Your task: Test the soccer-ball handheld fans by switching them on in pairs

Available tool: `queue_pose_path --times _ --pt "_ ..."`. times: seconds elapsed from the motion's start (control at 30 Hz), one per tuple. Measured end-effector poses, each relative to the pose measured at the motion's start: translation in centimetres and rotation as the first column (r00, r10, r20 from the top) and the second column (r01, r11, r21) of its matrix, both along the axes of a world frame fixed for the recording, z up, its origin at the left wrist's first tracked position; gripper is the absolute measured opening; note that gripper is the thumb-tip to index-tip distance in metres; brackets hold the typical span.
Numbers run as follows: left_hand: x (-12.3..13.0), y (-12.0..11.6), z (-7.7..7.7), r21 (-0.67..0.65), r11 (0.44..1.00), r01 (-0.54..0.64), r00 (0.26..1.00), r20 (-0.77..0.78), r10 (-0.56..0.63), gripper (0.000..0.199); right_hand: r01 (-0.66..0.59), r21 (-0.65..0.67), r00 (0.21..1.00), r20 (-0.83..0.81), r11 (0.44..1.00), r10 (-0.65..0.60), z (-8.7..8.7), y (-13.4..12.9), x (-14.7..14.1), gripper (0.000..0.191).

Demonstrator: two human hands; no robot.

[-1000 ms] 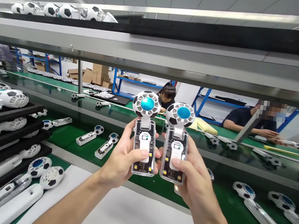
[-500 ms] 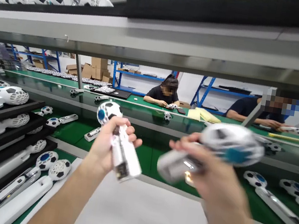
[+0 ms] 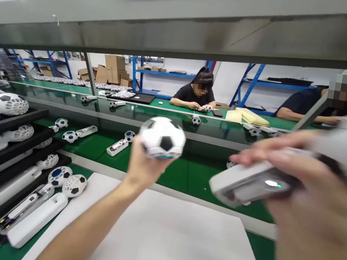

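Observation:
My left hand (image 3: 146, 165) is closed around a handheld fan with a white and black soccer-ball head (image 3: 163, 138). The head stands above my fingers, a blue edge shows underneath, and its handle is hidden. At the right, close to the camera, my right hand (image 3: 322, 195) grips a second soccer-ball fan by its white handle (image 3: 241, 181). That handle points left, with a small light glowing on its side. Its head, at the right edge, is blurred. Both hands are above the white sheet (image 3: 180, 246) and the green bench.
Black trays (image 3: 38, 118) of similar fans are stacked at the left, beside an opened fan (image 3: 25, 207). More fans (image 3: 117, 147) lie on the green belt ahead. A metal shelf beam (image 3: 177, 28) crosses overhead. Two people (image 3: 196, 91) sit working at the far bench.
My left hand has turned and moved right, so the fan's ball now faces me and its open handle no longer shows. My right hand has moved right and nearer the camera with its fan.

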State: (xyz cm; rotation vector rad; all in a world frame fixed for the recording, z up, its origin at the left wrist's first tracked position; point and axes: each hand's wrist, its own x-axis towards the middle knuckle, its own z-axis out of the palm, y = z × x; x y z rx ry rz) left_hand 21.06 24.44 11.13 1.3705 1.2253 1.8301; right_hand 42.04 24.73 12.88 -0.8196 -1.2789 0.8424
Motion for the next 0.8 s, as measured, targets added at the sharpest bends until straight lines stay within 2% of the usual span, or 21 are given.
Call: queue_pose_path --times 0.03,0.07,0.13,0.17,0.2,0.23,0.3,0.4,0.5,0.57,0.67,0.73,0.8 --pt "1.1 2.1 -1.7 -0.197 0.977 0.085 0.988 -0.110 -0.108 0.021 0.071 -0.023 0.997 0.030 0.997 -0.070 -0.6 1.6 -0.5 0.022" --pt "2.1 4.2 -3.4 -0.293 0.952 0.092 0.980 -0.145 -0.140 0.018 0.145 -0.059 0.987 0.084 0.988 -0.139 -1.6 3.5 -1.0 0.023" --pt "4.0 7.8 -6.6 -0.396 0.915 0.080 0.962 -0.208 -0.174 0.015 0.259 -0.134 0.947 0.232 0.956 -0.224 -4.5 7.4 -1.9 0.027" --pt "4.8 9.2 -7.9 -0.433 0.899 0.060 0.953 -0.243 -0.181 0.017 0.276 -0.193 0.930 0.301 0.942 -0.211 -6.2 9.2 -2.1 0.022" --pt "5.5 10.4 -9.0 -0.454 0.890 0.039 0.942 -0.280 -0.184 0.022 0.298 -0.227 0.919 0.330 0.927 -0.215 -7.9 10.7 -2.2 0.017" --pt "6.1 11.2 -9.9 -0.465 0.885 0.007 0.930 -0.322 -0.177 0.030 0.331 -0.246 0.902 0.366 0.911 -0.229 -9.5 11.9 -2.2 0.021" --pt "6.6 12.1 -11.3 -0.464 0.884 -0.058 0.895 -0.417 -0.161 0.041 0.422 -0.241 0.845 0.454 0.874 -0.283 -12.2 13.4 -1.5 0.041" --pt "5.9 11.9 -12.6 -0.427 0.898 -0.105 0.816 -0.554 -0.167 0.041 0.513 -0.186 0.747 0.577 0.838 -0.329 -14.8 14.1 -0.2 0.067" --pt "2.9 11.3 -13.4 -0.385 0.916 -0.114 0.756 -0.632 -0.172 0.039 0.538 -0.154 0.681 0.659 0.829 -0.319 -16.1 14.1 0.5 0.073" --pt "0.1 11.2 -13.7 -0.395 0.905 -0.157 0.752 -0.642 -0.149 0.055 0.542 -0.114 0.648 0.687 0.833 -0.328 -16.3 14.1 0.4 0.072" --pt "-4.1 11.6 -13.7 -0.481 0.858 -0.177 0.803 -0.575 -0.157 0.085 0.535 0.012 0.611 0.685 0.845 -0.397 -15.6 13.7 -0.3 0.063" --pt "-6.1 11.7 -13.4 -0.551 0.830 -0.087 0.859 -0.464 -0.218 0.088 0.525 0.092 0.603 0.661 0.846 -0.447 -14.7 13.3 -1.1 0.056" --pt "-7.4 11.4 -12.8 -0.590 0.802 0.090 0.898 -0.300 -0.322 0.075 0.508 0.143 0.614 0.631 0.849 -0.474 -13.8 12.9 -1.9 0.051"
